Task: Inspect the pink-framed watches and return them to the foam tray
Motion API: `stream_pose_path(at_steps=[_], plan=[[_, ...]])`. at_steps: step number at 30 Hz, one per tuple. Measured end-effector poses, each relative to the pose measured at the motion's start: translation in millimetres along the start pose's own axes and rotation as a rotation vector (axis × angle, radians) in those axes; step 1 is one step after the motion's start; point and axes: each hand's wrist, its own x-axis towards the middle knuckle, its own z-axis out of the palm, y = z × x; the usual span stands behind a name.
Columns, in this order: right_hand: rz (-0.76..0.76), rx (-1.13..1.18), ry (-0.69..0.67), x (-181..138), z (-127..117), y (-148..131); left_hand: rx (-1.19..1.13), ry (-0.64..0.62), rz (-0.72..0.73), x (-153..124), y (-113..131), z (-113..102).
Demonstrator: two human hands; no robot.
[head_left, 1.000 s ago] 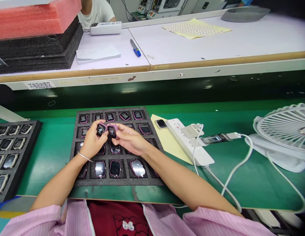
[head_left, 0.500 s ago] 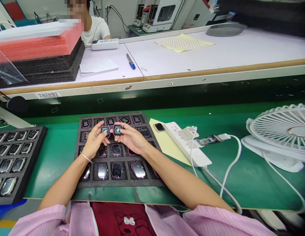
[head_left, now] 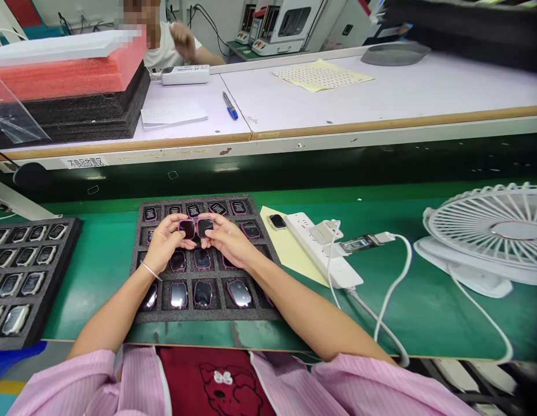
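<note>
Two smartwatch bodies with purple-pink frames are held side by side above a dark foam tray [head_left: 246, 314]. My left hand [head_left: 165, 241] is closed on the left smartwatch [head_left: 187, 229], its thumb at the lower edge. The right smartwatch [head_left: 204, 227] is pinched in my right hand [head_left: 229, 240]. Both screens look dark, and the two watches are close together or touching. Below them, several similar watches lie in the tray's compartments, such as one smartwatch [head_left: 203, 293] in the front row. My hands and forearms hide some compartments.
At the left is another foam tray [head_left: 71, 254] of pale-framed watches. To the right are a white power strip [head_left: 324, 251], a lone watch [head_left: 277, 221] on yellow paper [head_left: 294, 260], cables and a white fan [head_left: 502, 231]. A person [head_left: 164, 46] sits beyond the raised shelf [head_left: 268, 118].
Both watch screens have gone from lit faces to dark. The two watches have come closer together in my hands. Across the shelf, the other person has raised a hand.
</note>
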Motion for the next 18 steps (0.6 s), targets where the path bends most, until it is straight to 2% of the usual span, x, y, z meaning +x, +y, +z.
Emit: stream_pose_path(at_steps=[12,18], plan=[[-0.002,-0.008,-0.016,-1,-1,0,0.043,-0.03,0.018,1,-4,-1],[0.044,0.085,-0.103,-3,2,-2,0.176,0.078,0.242,7,-14,-5]])
